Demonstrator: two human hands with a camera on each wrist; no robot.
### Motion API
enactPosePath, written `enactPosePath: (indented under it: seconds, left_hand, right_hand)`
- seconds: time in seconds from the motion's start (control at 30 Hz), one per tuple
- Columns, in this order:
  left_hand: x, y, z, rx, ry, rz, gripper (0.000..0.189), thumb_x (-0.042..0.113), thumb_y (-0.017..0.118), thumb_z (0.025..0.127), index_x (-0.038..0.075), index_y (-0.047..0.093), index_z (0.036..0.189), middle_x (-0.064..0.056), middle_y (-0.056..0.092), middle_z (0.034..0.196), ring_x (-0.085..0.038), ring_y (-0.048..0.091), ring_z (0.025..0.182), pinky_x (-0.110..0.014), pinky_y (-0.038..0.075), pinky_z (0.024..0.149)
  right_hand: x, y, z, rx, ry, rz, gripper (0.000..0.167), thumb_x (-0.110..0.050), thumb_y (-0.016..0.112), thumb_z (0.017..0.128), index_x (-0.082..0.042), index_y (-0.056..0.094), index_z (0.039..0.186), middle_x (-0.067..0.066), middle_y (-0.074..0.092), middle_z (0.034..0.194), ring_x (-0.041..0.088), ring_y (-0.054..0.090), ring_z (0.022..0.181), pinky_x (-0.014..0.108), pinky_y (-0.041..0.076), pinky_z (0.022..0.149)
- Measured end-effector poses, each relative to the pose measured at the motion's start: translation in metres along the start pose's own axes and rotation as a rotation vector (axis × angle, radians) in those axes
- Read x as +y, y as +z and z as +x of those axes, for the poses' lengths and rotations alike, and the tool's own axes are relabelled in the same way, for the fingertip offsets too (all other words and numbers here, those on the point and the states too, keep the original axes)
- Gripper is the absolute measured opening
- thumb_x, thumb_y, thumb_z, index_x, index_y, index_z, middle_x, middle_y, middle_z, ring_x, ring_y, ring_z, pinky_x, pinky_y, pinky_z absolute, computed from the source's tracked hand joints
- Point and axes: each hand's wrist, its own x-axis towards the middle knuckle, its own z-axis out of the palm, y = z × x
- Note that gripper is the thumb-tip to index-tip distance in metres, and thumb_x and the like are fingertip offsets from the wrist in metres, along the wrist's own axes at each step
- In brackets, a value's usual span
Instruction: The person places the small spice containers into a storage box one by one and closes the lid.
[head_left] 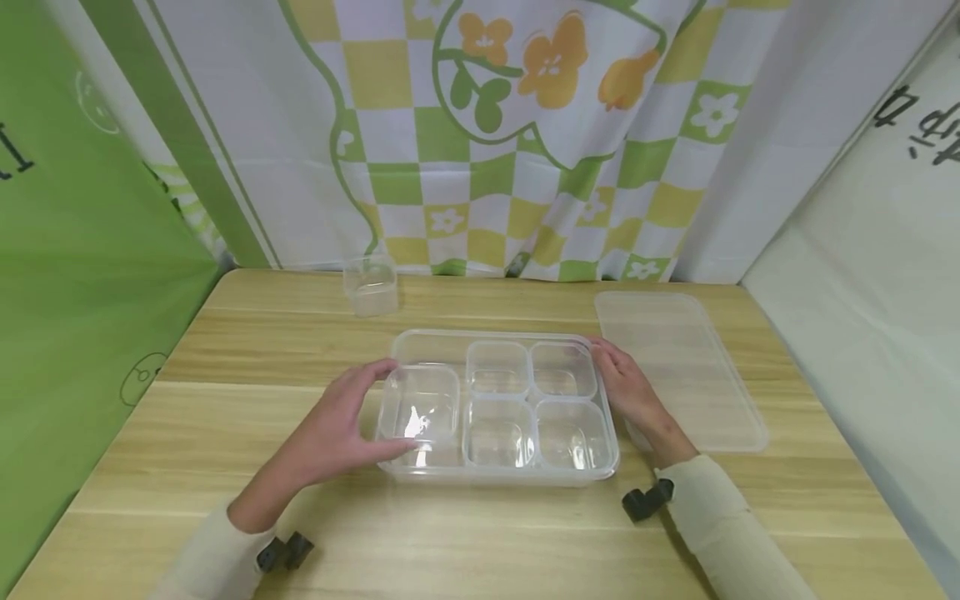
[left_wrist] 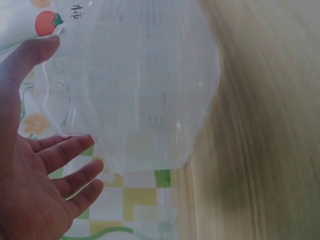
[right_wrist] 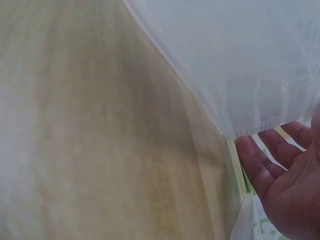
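Pale sleeves sit nearest. Left hand holds the square tub, thumb and forefinger wide at its left side, within the clear box. Right hand touches the box's far right corner; whether it grips, I cannot tell. Smaller cups fill the right half. Rightward lies a flat lid; behind, another cup. Black characters, partly cropped, mark the right-hand cloth.

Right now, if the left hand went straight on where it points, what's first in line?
The left hand would likely meet the clear, square plastic container it seems to hold; transparency makes exact depth hard to judge.
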Motion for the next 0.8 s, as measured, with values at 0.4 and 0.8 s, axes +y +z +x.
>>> enactPosePath:
  seconds: [0.4,0.8]
  left_hand:
    - [-0.0051,0.0056,0.0004,-0.002,0.033,0.095,0.098,0.056,0.088,0.074,0.004,0.049,0.147,-0.014,0.055,0.146,-0.038,0.046,0.137,-0.062,0.035,0.112]
    - [-0.0048,0.0083,0.0006,-0.031,0.04,0.16,0.098,0.059,0.086,0.075,0.002,0.05,0.146,-0.015,0.056,0.145,-0.04,0.044,0.138,-0.062,0.035,0.112]
  right_hand:
    - [0.001,0.0001,0.0013,0.006,0.046,-0.005,0.061,-0.053,0.031,0.11,-0.01,0.054,0.148,0.018,0.056,0.143,0.037,0.049,0.133,0.057,0.032,0.115]
    - [0.0004,0.0014,0.0008,0.004,0.041,0.013,0.059,-0.051,0.032,0.111,-0.01,0.054,0.148,0.018,0.056,0.143,0.035,0.049,0.133,0.055,0.032,0.115]
